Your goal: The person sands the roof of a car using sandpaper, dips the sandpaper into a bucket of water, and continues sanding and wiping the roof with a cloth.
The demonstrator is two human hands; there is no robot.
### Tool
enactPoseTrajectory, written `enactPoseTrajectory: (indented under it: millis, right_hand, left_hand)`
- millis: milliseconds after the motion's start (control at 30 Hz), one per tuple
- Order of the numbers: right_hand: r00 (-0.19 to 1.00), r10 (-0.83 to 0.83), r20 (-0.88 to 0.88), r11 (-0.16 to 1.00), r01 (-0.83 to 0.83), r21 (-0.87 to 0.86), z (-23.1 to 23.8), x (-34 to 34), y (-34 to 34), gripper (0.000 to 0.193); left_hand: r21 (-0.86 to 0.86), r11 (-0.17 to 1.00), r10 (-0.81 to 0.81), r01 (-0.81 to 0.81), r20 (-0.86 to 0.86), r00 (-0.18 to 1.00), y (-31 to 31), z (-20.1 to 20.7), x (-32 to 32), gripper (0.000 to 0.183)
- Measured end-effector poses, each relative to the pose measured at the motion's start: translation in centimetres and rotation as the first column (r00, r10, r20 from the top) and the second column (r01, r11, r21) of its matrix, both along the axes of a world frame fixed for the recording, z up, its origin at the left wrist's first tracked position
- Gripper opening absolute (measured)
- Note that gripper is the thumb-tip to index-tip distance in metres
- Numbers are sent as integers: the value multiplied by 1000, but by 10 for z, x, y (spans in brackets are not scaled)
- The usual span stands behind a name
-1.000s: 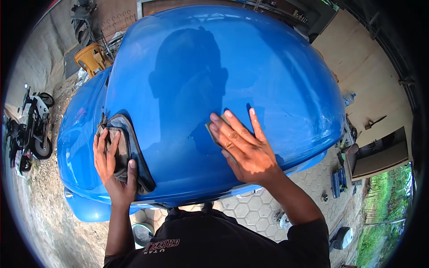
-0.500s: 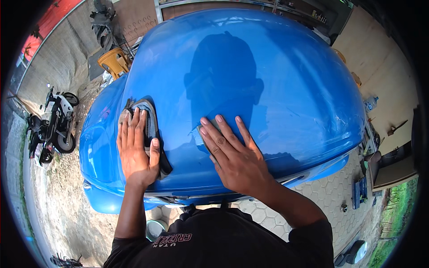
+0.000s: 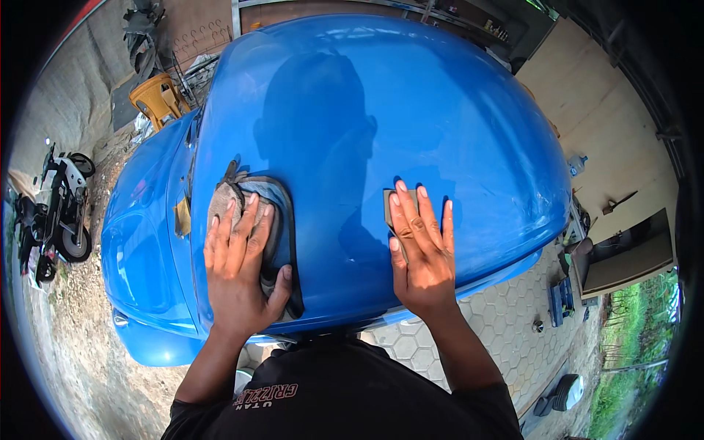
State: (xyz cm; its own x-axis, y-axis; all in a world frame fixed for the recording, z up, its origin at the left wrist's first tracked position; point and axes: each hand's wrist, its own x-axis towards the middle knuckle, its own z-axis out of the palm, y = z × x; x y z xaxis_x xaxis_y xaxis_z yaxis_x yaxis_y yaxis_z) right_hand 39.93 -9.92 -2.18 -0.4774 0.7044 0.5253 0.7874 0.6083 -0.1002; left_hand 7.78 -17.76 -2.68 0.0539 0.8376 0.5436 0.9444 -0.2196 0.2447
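Note:
A glossy blue car [image 3: 323,147], with my head's shadow on its rounded top panel, stretches out before me. On the panel's left side my left hand [image 3: 240,282] lies with its fingers stretched out, pressing a bunched grey-blue cloth with dark edging [image 3: 280,220]. Farther right, my right hand [image 3: 424,260] keeps a small brownish sheet, apparently sandpaper [image 3: 390,209], against the paint. One corner of the sheet sticks out beside the index finger, and more of it shows near the thumb; the fingers cover the rest.
A tan patch [image 3: 182,218] shows on the car left of the cloth. A yellow plastic chair [image 3: 156,101] stands behind it, and a motorcycle [image 3: 62,209] at far left. Hexagonal paving [image 3: 484,334], a blue box [image 3: 562,301] and a wooden cabinet [image 3: 627,260] are at right.
My right hand has slid right across the panel with the sheet and now points straighter ahead. My left hand and the cloth have shifted slightly right. The whole view has swung as well.

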Motion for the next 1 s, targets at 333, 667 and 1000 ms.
enactPoseTrajectory:
  millis: [333, 667, 1000]
  right_hand:
    - [976, 81, 201, 993, -61, -103, 20, -73, -4, 80]
    - [916, 315, 248, 946, -284, -154, 50, -146, 95, 72]
    - [893, 312, 325, 935, -229, -270, 57, -113, 49, 76]
  left_hand:
    - [-25, 995, 102, -99, 192, 976, -22, -23, -25, 84]
    - [-32, 998, 56, -49, 261, 964, -16, -17, -27, 89]
    - [22, 997, -75, 72, 269, 960, -31, -43, -57, 81]
